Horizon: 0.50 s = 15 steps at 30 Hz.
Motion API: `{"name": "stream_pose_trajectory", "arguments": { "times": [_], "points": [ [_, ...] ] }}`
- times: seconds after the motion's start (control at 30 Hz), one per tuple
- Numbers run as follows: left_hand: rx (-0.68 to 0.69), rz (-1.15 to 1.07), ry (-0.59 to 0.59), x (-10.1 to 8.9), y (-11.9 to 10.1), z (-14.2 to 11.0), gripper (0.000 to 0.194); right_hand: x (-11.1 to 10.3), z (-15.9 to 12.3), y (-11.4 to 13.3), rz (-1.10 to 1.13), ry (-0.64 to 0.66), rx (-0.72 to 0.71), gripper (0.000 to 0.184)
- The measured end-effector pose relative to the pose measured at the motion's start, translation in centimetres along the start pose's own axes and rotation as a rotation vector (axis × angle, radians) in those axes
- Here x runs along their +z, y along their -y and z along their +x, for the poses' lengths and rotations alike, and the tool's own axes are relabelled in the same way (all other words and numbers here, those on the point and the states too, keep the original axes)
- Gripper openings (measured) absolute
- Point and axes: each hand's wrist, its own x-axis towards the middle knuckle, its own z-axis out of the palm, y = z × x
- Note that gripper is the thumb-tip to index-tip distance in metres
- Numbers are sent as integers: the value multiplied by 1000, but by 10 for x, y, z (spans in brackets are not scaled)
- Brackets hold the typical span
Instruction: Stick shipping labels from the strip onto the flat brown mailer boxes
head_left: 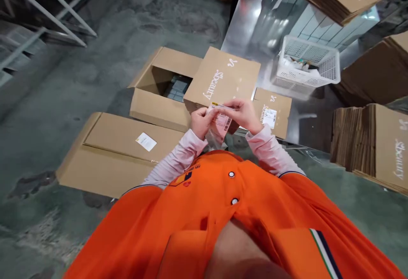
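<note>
My left hand [200,121] and my right hand [244,113] are close together in front of my chest, both pinching a small pink packet [221,121] in clear wrap with a yellow-edged label along its top. The fingers of both hands are closed on its edges. Just beyond my hands lie a brown carton printed "Beauty" [223,77] and an open carton [165,85] with grey packs inside. I wear an orange shirt over pale pink sleeves.
A closed long carton [117,151] with a white label lies on the concrete floor at left. A white plastic basket [307,64] sits on a shiny metal table [251,19]. Stacks of flat cardboard [369,143] stand at right and top right. Metal racking is at upper left.
</note>
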Motion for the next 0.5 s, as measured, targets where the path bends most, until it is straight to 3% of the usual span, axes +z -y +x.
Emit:
{"name": "stream_pose_trajectory", "arguments": {
  "times": [0.07, 0.2, 0.27, 0.33, 0.43, 0.5],
  "points": [
    [-12, -77, 14, 1, 2, 3, 54, 0, 5, 4, -22, -16, -15, 43],
    [-199, -229, 365, -5, 13, 16, 58, -6, 41, -8, -248, -175, -84, 34],
    [-353, -243, 479, -10, 25, 22, 65, -14, 72, -22, -416, -264, -45, 29],
    [-460, -273, 500, -17, 41, 21, 67, -22, 104, -37, -567, -310, 76, 27],
    [-534, -303, 507, -34, 67, 7, 69, -25, 138, -53, -763, -310, 288, 50],
    [-575, -269, 545, -52, 76, -7, 67, -20, 148, -58, -892, -249, 319, 75]
  ]
}}
